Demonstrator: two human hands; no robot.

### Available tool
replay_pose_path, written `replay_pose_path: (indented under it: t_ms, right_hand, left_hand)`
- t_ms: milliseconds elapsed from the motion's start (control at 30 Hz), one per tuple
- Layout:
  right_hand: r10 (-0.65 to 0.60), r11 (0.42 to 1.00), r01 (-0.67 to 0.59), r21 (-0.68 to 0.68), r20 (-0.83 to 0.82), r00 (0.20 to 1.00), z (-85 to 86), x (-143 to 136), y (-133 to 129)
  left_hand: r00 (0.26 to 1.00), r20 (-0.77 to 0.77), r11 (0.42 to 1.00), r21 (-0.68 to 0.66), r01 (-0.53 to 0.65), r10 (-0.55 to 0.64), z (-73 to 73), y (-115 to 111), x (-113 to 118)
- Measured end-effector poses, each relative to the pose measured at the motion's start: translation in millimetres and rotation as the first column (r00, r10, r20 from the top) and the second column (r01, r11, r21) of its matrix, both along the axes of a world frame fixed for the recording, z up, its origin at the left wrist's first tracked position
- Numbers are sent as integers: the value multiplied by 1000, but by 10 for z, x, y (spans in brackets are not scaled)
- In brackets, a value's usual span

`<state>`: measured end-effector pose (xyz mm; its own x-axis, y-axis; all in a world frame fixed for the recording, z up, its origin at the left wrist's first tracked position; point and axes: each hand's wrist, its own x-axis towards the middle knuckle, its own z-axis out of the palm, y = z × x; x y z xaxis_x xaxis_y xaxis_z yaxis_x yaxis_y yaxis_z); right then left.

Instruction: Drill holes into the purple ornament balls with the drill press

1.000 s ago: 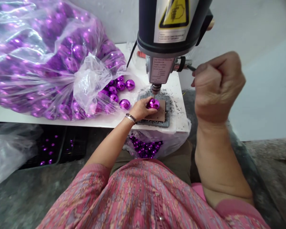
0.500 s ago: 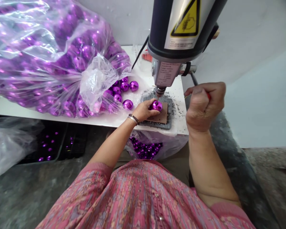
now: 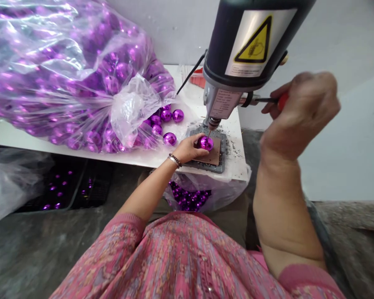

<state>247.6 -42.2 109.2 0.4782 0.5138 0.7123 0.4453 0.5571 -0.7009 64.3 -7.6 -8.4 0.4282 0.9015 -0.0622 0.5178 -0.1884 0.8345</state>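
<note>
My left hand (image 3: 190, 149) grips a shiny purple faceted ball (image 3: 206, 143) between thumb and fingers. The ball rests on a brown board (image 3: 214, 154) that lies on the grey base (image 3: 220, 168) of a drill press (image 3: 229, 79). Just above the ball is the thin drill bit (image 3: 209, 133); whether its tip touches the ball I cannot tell. Out to the right, my right hand (image 3: 305, 110) is closed around the red knob (image 3: 283, 101) of the press's feed lever (image 3: 266, 100), slightly blurred.
A big clear bag (image 3: 81, 79) of purple balls fills the table's left side, with several loose balls (image 3: 170, 138) at its mouth. Dark shavings lie around the base. An open plastic bag (image 3: 190, 197) of balls hangs below the table edge (image 3: 137, 160). Crates (image 3: 77, 191) stand on the floor at left.
My right hand has swung up and to the right with the lever, which now points sideways. My left hand still holds the ball under the drill. The view has shifted slightly.
</note>
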Motion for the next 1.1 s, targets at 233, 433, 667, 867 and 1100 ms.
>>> replay_pose_path:
  t_ms: [233,433,667,867,1100]
  right_hand:
    - [80,997,-81,-5,-105,991,156,-54,10]
    - [82,996,-86,-29,-115,990,132,-60,-15]
    - [33,997,-39,-64,-91,995,126,-73,-51]
    - [38,994,-47,-102,-88,995,147,-67,-54]
    - [66,994,-68,-81,-38,997,138,-14,-26]
  left_hand:
    - [989,-115,971,207,119,-96,101,-42,-392]
    - [691,-657,952,248,-180,302,385,247,-705]
    - [761,-645,997,76,-32,74,257,241,-736]
    - [957,196,977,-74,-201,212,199,147,-643]
    - [683,560,713,-696,81,469,121,94,-274]
